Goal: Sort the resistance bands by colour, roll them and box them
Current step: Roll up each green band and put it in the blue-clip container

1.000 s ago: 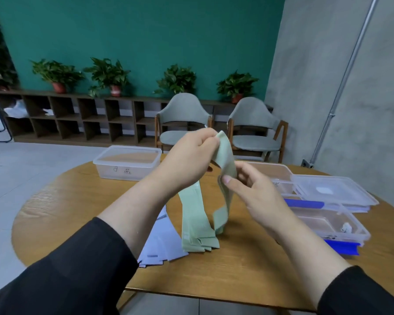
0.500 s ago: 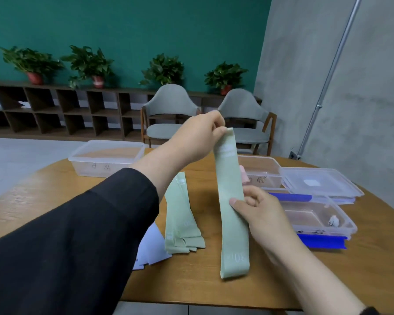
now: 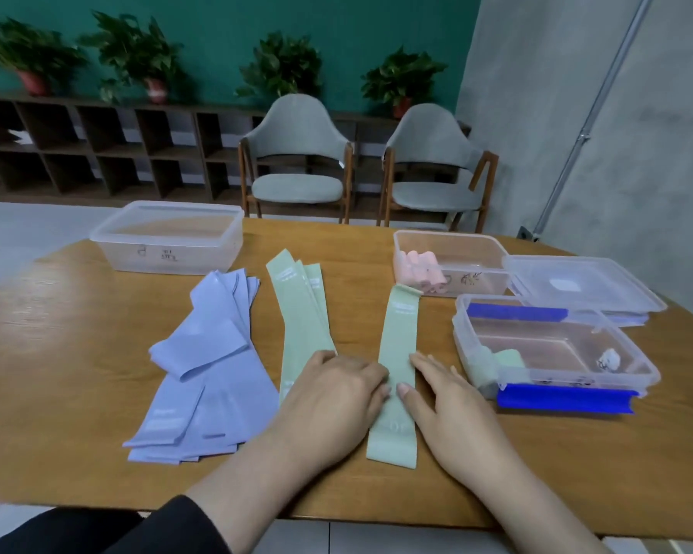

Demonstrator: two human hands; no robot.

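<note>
Resistance bands lie sorted into colour groups on the wooden desk [image 3: 77,353]. Nearest, one green band [image 3: 397,353] lies flat and lengthwise, its near end close to the desk's front edge. Both hands rest on it with fingers straight and relaxed: the left hand [image 3: 337,397] presses its left edge, the right hand [image 3: 445,397] its right edge, thumb tip on the band. Neither hand grips anything. The left hand also overlaps the near end of the green pile [image 3: 301,313], where three overlapping far ends can be counted. Left of that sits the lilac pile [image 3: 205,373], several bands fanned and partly folded; the exact number cannot be told.

To the right, three clear boxes are in view besides one on the left. The nearest box [image 3: 641,365], with blue clips on its near and far sides, holds two rolled green bands [image 3: 493,365] in its left corner and a small white crumpled item. Behind it lies a loose lid [image 3: 585,285] on the desk. Just left of the lid, an open box [image 3: 497,249] holds rolled pink bands [image 3: 419,267]; their count is unclear. At the far left stands a closed box [image 3: 169,237] with dark marks on its front wall.

Beyond the desk stand two grey chairs [image 3: 297,153], a low dark shelf [image 3: 97,153], and four potted plants [image 3: 281,66] against a green wall.
</note>
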